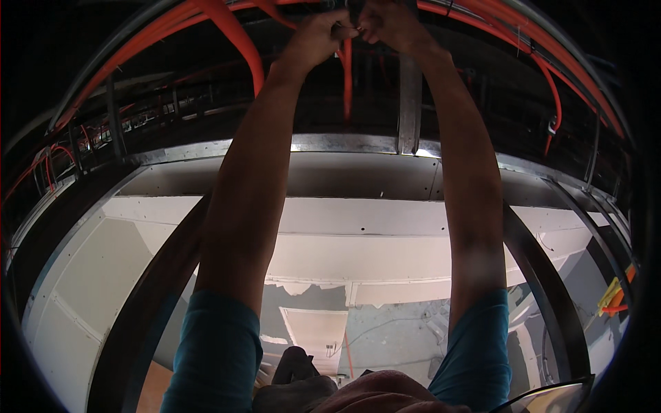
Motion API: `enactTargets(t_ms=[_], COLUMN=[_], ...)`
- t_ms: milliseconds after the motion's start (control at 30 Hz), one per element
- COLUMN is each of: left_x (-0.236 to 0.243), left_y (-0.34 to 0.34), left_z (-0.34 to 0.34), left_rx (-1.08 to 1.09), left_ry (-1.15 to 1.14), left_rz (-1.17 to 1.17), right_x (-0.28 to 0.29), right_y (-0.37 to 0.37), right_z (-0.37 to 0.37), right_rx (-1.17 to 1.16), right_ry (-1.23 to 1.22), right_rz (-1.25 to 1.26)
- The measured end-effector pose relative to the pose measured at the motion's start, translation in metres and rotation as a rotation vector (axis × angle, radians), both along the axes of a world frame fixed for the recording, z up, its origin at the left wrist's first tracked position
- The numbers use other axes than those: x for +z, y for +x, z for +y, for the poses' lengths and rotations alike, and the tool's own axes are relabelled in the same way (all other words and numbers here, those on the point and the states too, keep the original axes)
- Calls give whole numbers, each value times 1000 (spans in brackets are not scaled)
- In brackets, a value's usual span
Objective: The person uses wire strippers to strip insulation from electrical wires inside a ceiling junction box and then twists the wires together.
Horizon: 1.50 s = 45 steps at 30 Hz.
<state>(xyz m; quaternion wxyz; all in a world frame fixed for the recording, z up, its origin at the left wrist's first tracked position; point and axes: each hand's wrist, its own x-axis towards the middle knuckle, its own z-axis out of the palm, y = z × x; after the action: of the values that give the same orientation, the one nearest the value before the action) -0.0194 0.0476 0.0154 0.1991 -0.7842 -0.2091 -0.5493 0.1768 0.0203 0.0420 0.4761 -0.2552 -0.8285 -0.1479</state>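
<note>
Orange flexible conduit (pixel 348 76) hangs vertically, its upper end between the left hand (pixel 318 36) and right hand (pixel 389 24), both clenched around it overhead.

The small dark thing between the left hand (pixel 318 38) and the right hand (pixel 391 24) is too dark to identify; the picture's top edge cuts it.

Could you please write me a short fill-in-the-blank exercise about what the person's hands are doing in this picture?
1. Both hands, the left hand and the right hand, are raised toward the ____.
2. The conduit hanging just below the hands is ____ in colour.
3. The sleeves on both arms are ____.

Missing words: ceiling; orange; teal
</note>
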Motion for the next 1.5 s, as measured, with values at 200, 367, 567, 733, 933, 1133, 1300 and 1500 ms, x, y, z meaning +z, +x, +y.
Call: enactTargets(t_ms=[200,367,567,733,933,1133,1300,1500], left_x=[-9,-9,-14,-7,-9,9,13,15], left_y=[5,7,3,12,1,-7,-6,-3], left_z=[-1,-3,-3,-6,-6,-10,-21,-23], left_rx=[146,119,122,143,112,-52,15,-9], left_ry=[100,172,174,149,122,-77,-288,-285], left_rz=[-49,-38,-48,-21,-28,92,59,80], right_x=[-5,-26,-58,-54,-64,-57,-57,-56], right_y=[-6,-7,-40,-44,-69,-72,-77,-73], right_z=[3,42,38,39,10,40,37,34], right_rx=[-158,-237,63,2,564,616,608,639], right_ry=[60,606,75,214,-259,-246,-285,-314], right_rz=[-17,154,629,648,1084,1129,1205,1192])
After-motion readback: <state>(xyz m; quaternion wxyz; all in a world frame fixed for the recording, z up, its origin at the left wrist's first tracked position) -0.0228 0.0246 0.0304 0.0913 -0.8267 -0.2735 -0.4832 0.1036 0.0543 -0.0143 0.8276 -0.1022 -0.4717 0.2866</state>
